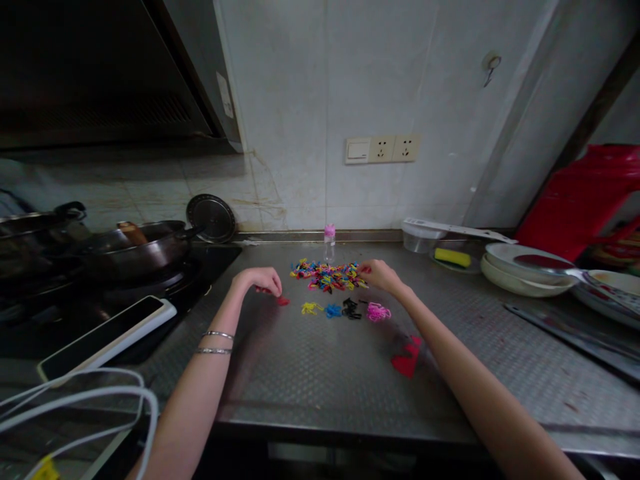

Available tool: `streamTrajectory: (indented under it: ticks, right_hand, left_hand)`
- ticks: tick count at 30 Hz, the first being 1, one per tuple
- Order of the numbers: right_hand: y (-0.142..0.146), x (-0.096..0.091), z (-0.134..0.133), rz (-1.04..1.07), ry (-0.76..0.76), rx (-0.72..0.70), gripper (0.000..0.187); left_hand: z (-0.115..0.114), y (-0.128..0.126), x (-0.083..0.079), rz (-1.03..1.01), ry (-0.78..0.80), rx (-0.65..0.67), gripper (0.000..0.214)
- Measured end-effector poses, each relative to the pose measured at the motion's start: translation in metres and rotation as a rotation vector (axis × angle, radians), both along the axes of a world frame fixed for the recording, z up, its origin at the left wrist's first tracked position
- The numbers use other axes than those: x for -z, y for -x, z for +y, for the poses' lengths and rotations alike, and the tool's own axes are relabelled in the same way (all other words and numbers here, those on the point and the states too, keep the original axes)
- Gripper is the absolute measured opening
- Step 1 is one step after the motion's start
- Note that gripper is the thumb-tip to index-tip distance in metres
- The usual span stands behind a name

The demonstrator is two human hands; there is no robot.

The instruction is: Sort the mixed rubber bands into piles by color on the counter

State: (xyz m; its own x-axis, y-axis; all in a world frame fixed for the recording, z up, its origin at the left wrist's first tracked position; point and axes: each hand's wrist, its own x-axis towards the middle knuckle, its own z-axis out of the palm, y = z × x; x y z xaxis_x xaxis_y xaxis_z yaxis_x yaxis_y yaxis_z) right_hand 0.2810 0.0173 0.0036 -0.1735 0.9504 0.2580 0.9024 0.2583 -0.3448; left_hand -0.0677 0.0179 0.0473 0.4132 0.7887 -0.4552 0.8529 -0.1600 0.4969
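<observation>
Red band (365,269) seemingly pinched by right hand (381,273) at mixed pile (327,275); left hand (261,279) curled, contents unclear.

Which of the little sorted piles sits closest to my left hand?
The red pile, at the row's left end, just below the left hand; the yellow pile, blue pile, black pile and pink pile lie further right.

left hand (263,280) curled loosely; right hand (380,275) reaching forward, pinching.
</observation>
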Motion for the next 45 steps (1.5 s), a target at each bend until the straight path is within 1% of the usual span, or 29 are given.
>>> streamTrajectory:
  ticks: [2, 3, 5, 7, 9, 11, 14, 16, 20, 24, 27, 30, 33, 38, 40, 44, 45]
  right_hand:
    - [-0.006, -0.003, 0.001, 0.015, 0.039, -0.068, 0.025]
    - [-0.008, -0.006, 0.0, 0.019, 0.085, -0.12, 0.024]
    - [-0.012, -0.012, -0.004, 0.011, 0.235, -0.233, 0.022]
    - [-0.014, -0.018, -0.01, -0.014, 0.426, -0.315, 0.021]
    - [-0.013, -0.02, -0.014, -0.044, 0.577, -0.348, 0.022]
    - [-0.011, -0.019, -0.017, -0.068, 0.647, -0.354, 0.023]
    - [-0.006, -0.015, -0.017, -0.087, 0.644, -0.356, 0.022]
    - [-0.003, -0.012, -0.016, -0.098, 0.623, -0.36, 0.02]
    - [-0.001, -0.007, -0.013, -0.116, 0.58, -0.357, 0.017]
    - [0.001, -0.003, -0.01, -0.099, 0.527, -0.388, 0.017]
    - [0.001, -0.003, -0.01, -0.107, 0.55, -0.377, 0.018]
    - [0.003, -0.006, -0.013, -0.147, 0.564, -0.328, 0.019]
    - [0.006, -0.008, -0.017, -0.18, 0.544, -0.291, 0.017]
    - [0.011, -0.009, -0.02, -0.209, 0.468, -0.289, 0.013]
    - [0.013, -0.008, -0.02, -0.187, 0.451, -0.303, 0.012]
    - [0.013, -0.005, -0.018, -0.064, 0.496, -0.38, 0.015]
    - [0.012, -0.005, -0.017, -0.035, 0.488, -0.399, 0.016]
  left_hand:
    - [0.002, -0.001, 0.001, -0.037, -0.096, -0.028, 0.023]
    - [0.003, -0.003, 0.002, -0.067, -0.164, -0.034, 0.022]
    - [0.006, -0.009, 0.003, -0.133, -0.292, -0.013, 0.021]
    - [0.008, -0.018, 0.005, -0.18, -0.368, 0.045, 0.021]
    - [0.006, -0.03, 0.007, -0.184, -0.367, 0.12, 0.023]
    - [0.002, -0.041, 0.009, -0.158, -0.303, 0.189, 0.026]
    - [-0.005, -0.056, 0.012, -0.121, -0.187, 0.26, 0.029]
    - [-0.008, -0.063, 0.014, -0.129, -0.153, 0.284, 0.029]
    - [-0.009, -0.074, 0.021, -0.17, -0.184, 0.326, 0.026]
    - [-0.013, -0.084, 0.025, -0.182, -0.226, 0.331, 0.025]
    - [-0.017, -0.092, 0.027, -0.176, -0.227, 0.348, 0.025]
    - [-0.02, -0.097, 0.029, -0.178, -0.227, 0.364, 0.024]
    - [-0.02, -0.099, 0.031, -0.185, -0.224, 0.372, 0.02]
    - [-0.018, -0.092, 0.028, -0.165, -0.192, 0.363, 0.013]
    - [-0.016, -0.088, 0.026, -0.152, -0.178, 0.364, 0.012]
    - [-0.014, -0.08, 0.023, -0.154, -0.119, 0.353, 0.013]
    - [-0.013, -0.079, 0.022, -0.171, -0.106, 0.345, 0.014]
